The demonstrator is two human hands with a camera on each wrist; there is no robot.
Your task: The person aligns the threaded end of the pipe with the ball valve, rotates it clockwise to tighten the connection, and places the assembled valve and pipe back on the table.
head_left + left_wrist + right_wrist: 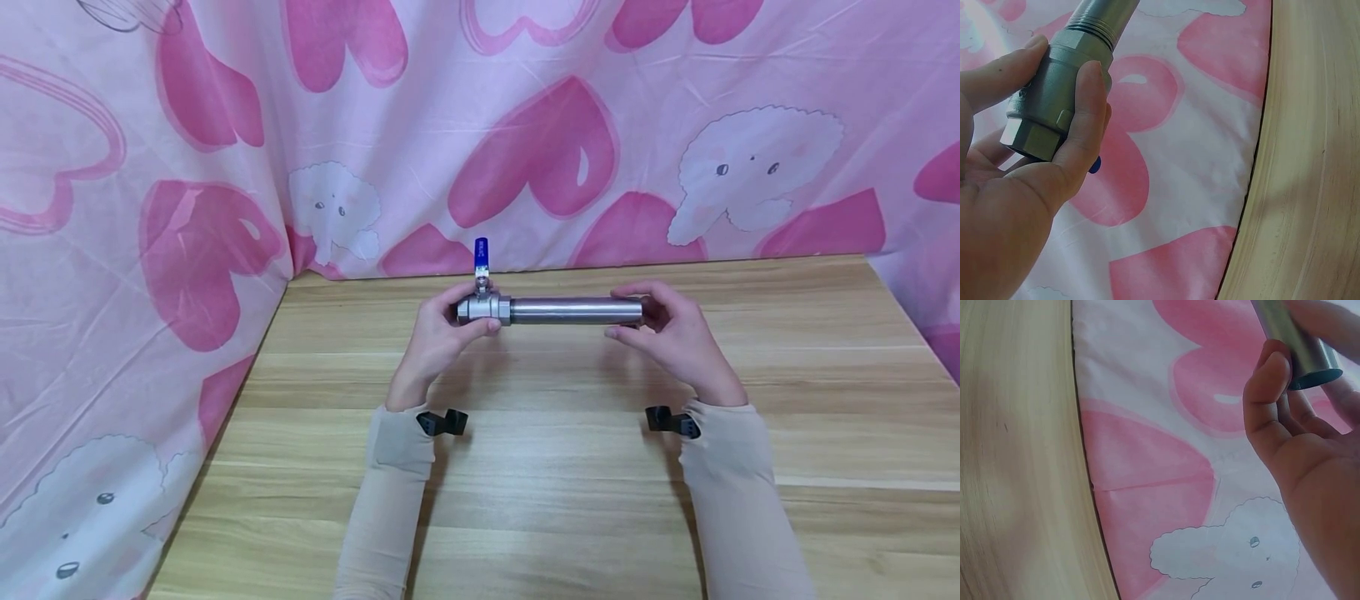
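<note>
A steel ball valve (480,307) with a blue lever handle (482,252) is joined to a straight metal pipe (576,311), and the pair is held level above the table. My left hand (441,333) grips the valve body between thumb and fingers, its lever pointing away from me. In the left wrist view, some thread (1092,26) shows where the pipe enters the valve (1054,87). At the other end, my right hand (678,337) holds the pipe with thumb and fingers around it. The pipe's open end (1316,379) faces the palm in the right wrist view.
Below lies a wood-grain table (555,500). A pink curtain (420,142) with hearts and white cartoon animals hangs along its back and left edges. Black wrist-camera mounts (442,422) sit at both cuffs.
</note>
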